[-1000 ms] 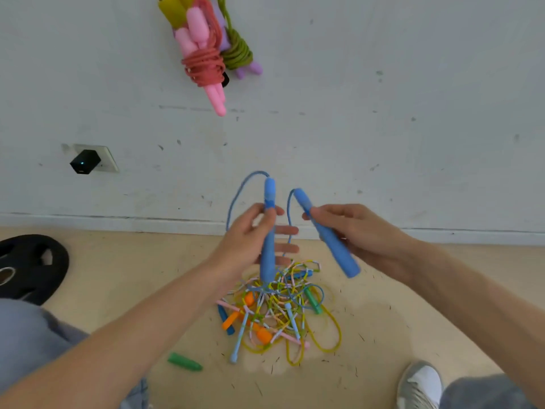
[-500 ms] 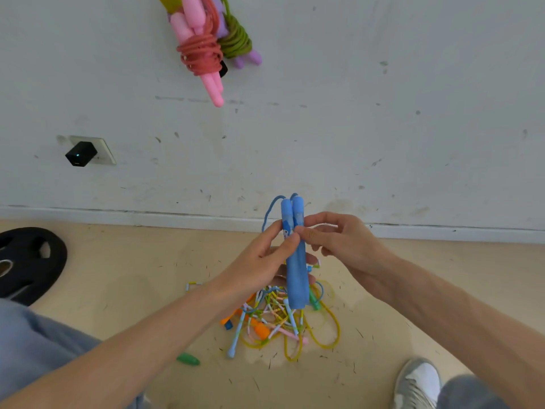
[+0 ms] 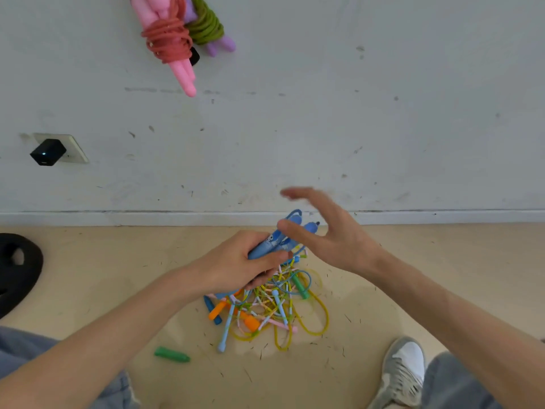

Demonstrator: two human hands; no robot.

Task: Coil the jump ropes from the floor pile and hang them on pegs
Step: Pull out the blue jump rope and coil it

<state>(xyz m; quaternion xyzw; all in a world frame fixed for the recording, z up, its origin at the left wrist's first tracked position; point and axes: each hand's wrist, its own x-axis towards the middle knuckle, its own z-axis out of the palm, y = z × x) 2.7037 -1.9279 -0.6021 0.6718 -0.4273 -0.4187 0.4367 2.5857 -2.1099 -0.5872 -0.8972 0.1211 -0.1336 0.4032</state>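
1. Holding: left hand (image 3: 236,264) is wrapped round both blue handles (image 3: 265,247), which are pressed side by side above the pile (image 3: 265,308) on the floor (image 3: 427,276), mid-scene.
2. Right hand (image 3: 339,240): released, fingers straight and spread, grasping nothing. It hovers just right of the handle tips, with the thumb crossing in front of them. Fingertips are blurred.
3. Axis: handles lie parallel, long axis tilted from near-left to far-right. Cord ends point up and far-right toward the wall (image 3: 324,128). Butt ends are hidden in the left fist.
4. Cord (image 3: 290,213): a short loop shows at the tips; the rest drops behind the hands toward the pile. Cannot tell whether it is free of the other ropes.
5. Risk a: winding may drag other ropes up or tighten knots. Cause: cord snagged in the tangle below.
6. Risk b: handles may slide apart or twist. Cause: two round handles held by one hand only.
7. Risk c: loose turns may slip off the ends and spoil the coil before it joins the pink coil (image 3: 168,42) and green coil (image 3: 206,28) hanging on the wall, far left.
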